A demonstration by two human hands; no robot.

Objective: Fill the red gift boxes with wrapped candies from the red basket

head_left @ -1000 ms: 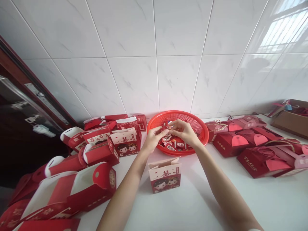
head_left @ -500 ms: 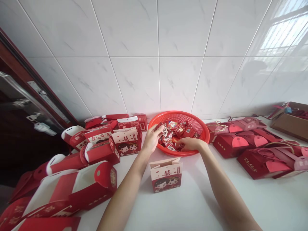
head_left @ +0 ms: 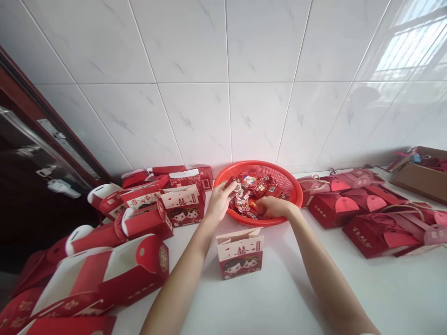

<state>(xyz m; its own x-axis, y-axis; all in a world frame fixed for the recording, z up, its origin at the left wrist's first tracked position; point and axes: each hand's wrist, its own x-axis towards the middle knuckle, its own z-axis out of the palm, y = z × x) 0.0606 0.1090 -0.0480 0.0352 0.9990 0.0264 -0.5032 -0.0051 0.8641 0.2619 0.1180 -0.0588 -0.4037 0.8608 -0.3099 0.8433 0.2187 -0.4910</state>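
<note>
A red plastic basket (head_left: 296, 190) by the wall holds many small red wrapped packets (head_left: 260, 188). At its left side my left hand (head_left: 220, 200) is closed on one or more red packets, thumb toward the basket's middle. My right hand (head_left: 274, 207) reaches over the front right rim, its fingers pinched together among the packets; what they hold is too small to tell. In front of the basket, between my forearms, stands an upright red and white paper box (head_left: 240, 258) with two cartoon faces and an open top.
Many red and white boxes (head_left: 134, 267) crowd the left side, some open. Dark red boxes with cord handles (head_left: 380, 230) stand at the right, with a brown carton (head_left: 421, 181) behind them. A tiled wall (head_left: 261, 121) bounds the back; a door with keys (head_left: 61, 187) is far left.
The fingers of my right hand have drawn slightly closer together among the packets. My left hand stays nearly in place. The whole view has shifted slightly.
</note>
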